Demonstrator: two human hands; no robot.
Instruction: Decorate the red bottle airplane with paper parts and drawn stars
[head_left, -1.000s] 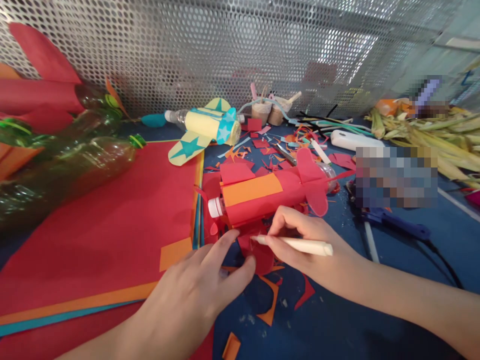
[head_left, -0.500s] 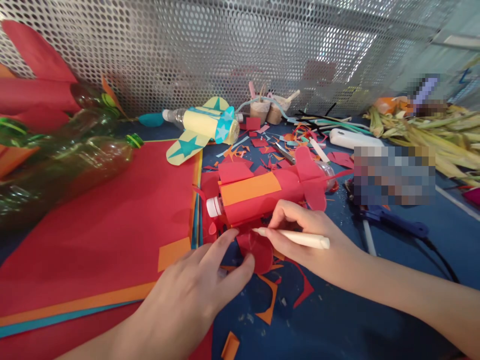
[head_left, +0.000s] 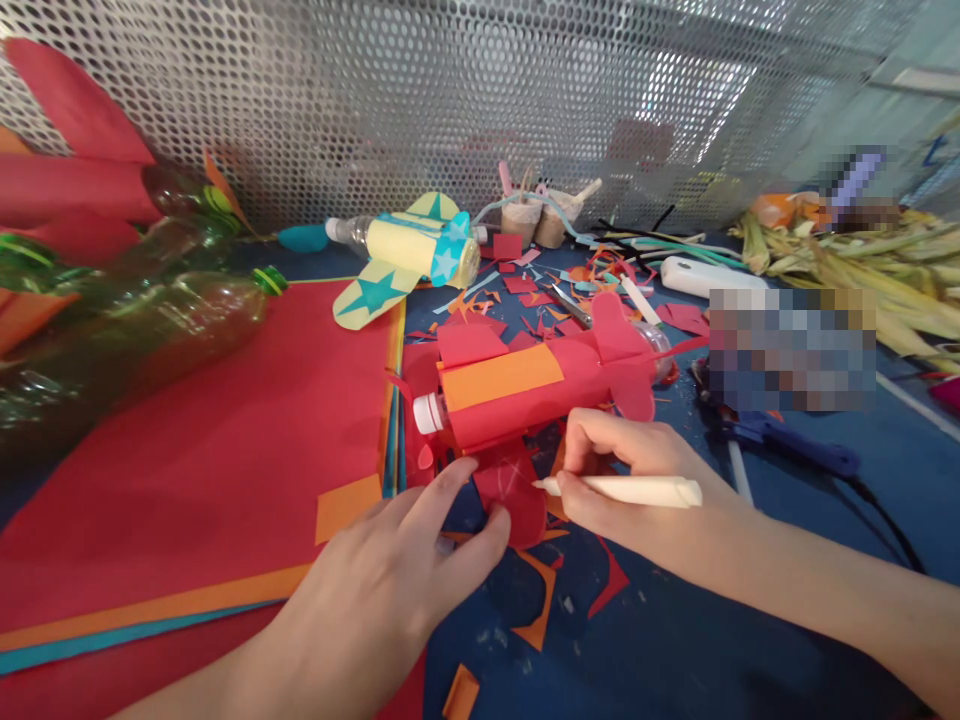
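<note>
A plastic bottle plane (head_left: pixel 525 392) wrapped in red paper lies in front of me, its white cap to the left and an orange paper strip along its top. Its near red paper wing (head_left: pixel 517 505) carries faint pale crossing lines. My left hand (head_left: pixel 397 560) has thumb and index finger spread apart, their tips touching the wing's left edge; its other fingers are partly hidden. Between the fingers of my right hand (head_left: pixel 630 475) is a white marker pen (head_left: pixel 637 490). The pen's tip points left, at the wing's right side.
Large red paper sheets (head_left: pixel 225 450) and green bottles (head_left: pixel 135 340) are at left. A yellow bottle plane (head_left: pixel 397 250) with blue stars stands behind. Paper scraps (head_left: pixel 536 600), a cutter knife (head_left: pixel 571 305), a blue glue gun (head_left: pixel 787 440) and dry husks (head_left: pixel 862 260) lie around. A perforated metal panel (head_left: pixel 450 90) closes the back.
My right hand and the pen have moved right and slightly down across the wing. More pale lines now show on the wing, forming a cross. My left hand stays where it was.
</note>
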